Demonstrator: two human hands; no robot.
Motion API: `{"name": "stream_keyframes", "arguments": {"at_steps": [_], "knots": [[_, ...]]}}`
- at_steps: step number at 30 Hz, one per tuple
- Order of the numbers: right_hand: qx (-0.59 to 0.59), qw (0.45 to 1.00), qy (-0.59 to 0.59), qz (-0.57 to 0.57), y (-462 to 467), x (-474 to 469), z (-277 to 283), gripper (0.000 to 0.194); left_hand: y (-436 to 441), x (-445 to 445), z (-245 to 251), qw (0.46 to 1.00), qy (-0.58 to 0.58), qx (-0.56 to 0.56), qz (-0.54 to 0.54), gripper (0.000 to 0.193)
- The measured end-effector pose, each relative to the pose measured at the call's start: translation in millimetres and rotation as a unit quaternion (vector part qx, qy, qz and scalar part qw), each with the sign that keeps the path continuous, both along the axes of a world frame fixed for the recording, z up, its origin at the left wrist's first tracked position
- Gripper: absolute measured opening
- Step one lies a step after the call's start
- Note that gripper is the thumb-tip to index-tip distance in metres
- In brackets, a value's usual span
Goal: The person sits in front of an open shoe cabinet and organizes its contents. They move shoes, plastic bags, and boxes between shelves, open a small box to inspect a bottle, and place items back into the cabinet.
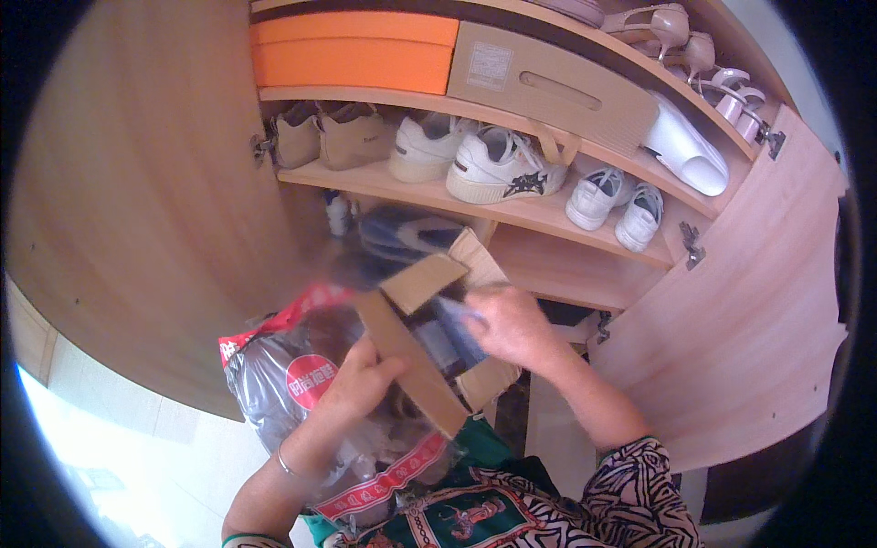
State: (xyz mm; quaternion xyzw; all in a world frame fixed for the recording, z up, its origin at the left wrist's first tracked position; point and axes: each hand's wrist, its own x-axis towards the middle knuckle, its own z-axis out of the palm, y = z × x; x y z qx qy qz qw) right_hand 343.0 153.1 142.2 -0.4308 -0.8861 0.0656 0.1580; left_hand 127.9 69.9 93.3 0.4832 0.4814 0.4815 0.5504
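Observation:
A small open cardboard box (416, 373), its flaps folded outward, is held over my lap. My left hand (353, 383) grips its near left side, with the thumb over a flap. Over the opening, my right hand (507, 325) has its fingers around a blurred pale bluish item (462, 318); what it is cannot be made out. Dark blue contents (438, 342) show inside the box. Beneath my left forearm lies a clear plastic bag (274, 377) with red printed panels and brownish contents, partly covered by the arm and the box.
Before me stands an open wooden shoe cabinet with a left door (137, 205) and a right door (747, 308). Its shelves hold an orange box (353, 55), a cardboard carton (548, 85), white sneakers (493, 168), beige shoes (353, 137) and heeled shoes (668, 27). Blurred dark footwear (401, 233) sits lower.

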Motion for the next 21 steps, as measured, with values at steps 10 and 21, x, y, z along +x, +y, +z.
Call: {"name": "stream_keyframes", "arguments": {"at_steps": [10, 21], "knots": [[-0.182, 0.945, 0.267, -0.049, 26, 44, 2, 0.023, -2, 2, 7, 1.000, 0.001, 0.002, -0.007, 0.035], [-0.017, 0.997, 0.079, -0.016, -4, 14, 18, 0.018, -2, 3, 7, 1.000, 0.003, -0.019, 0.005, 0.036]]}}
